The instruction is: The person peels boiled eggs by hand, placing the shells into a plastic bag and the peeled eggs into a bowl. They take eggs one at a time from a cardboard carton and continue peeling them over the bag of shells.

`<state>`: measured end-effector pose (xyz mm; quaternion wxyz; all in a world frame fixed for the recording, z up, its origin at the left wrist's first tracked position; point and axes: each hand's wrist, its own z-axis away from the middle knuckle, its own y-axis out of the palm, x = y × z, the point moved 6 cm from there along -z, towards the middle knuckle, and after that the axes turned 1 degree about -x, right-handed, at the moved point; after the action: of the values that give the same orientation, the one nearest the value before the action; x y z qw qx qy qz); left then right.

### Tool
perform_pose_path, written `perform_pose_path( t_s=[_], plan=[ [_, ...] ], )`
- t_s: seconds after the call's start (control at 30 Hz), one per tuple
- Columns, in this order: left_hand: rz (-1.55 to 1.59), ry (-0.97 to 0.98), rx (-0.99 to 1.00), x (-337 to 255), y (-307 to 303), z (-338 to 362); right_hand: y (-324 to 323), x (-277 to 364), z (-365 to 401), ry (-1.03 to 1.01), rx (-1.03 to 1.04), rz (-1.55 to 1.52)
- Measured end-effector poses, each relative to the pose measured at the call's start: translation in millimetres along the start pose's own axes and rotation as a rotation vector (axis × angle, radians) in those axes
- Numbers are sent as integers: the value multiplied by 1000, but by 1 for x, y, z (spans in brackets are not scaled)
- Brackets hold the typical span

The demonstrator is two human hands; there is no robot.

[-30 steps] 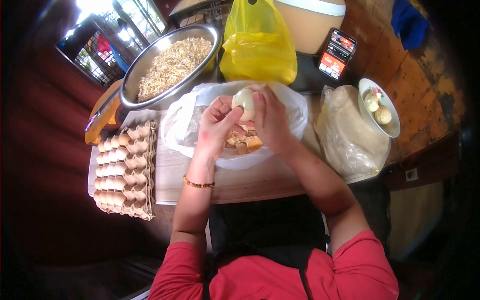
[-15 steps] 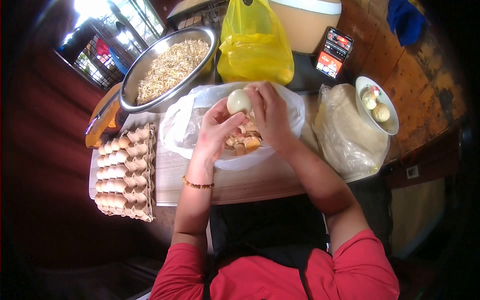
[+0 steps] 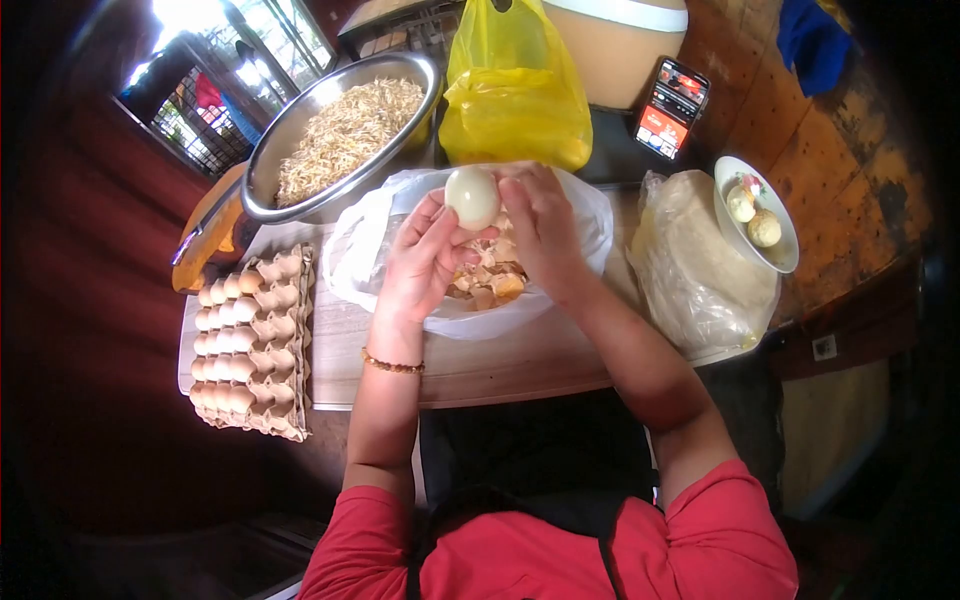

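A whitish egg [image 3: 472,198], peeled smooth on the side I see, is held upright in the fingers of my left hand [image 3: 415,265]. Close by its right side is my right hand [image 3: 545,230], with thumb and fingers curled together; whatever may be between their tips is hidden. Both hands are over an open white plastic bag [image 3: 348,265]. Broken brown eggshells [image 3: 492,285] lie inside it, below the egg. To the left, a cardboard egg tray [image 3: 285,335] carries rows of brown eggs [image 3: 233,340] on its left part.
A steel basin [image 3: 258,205] of sprout-like strands [image 3: 350,130] stands back left, beside a yellow plastic bag [image 3: 515,110]. At right are a phone [image 3: 672,108], a clear plastic bag [image 3: 705,265] and a white bowl [image 3: 745,258] with peeled, mottled eggs [image 3: 764,228].
The egg has risen slightly toward the left and shows more of its smooth face. My left fingers have shifted around it, and my right hand has drawn a little away from its top.
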<state>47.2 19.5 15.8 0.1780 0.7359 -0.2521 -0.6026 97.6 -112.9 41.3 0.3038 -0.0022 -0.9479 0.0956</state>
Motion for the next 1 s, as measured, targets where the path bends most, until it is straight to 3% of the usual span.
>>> perform_pose_path(
  t_s=[0.13,0.43,0.93,1.0],
  plan=[
    [-132,-13,-50,7,3,-3,0,2,5,148,26,-94],
    [-260,113,-129,9,2,-4,3,0,9,182,-16,-77],
    [-179,27,-147,4,2,-3,-2,4,2,87,-14,-59],
    [-297,31,-118,5,-1,-3,-1,3,5,97,5,-29]
  ],
)
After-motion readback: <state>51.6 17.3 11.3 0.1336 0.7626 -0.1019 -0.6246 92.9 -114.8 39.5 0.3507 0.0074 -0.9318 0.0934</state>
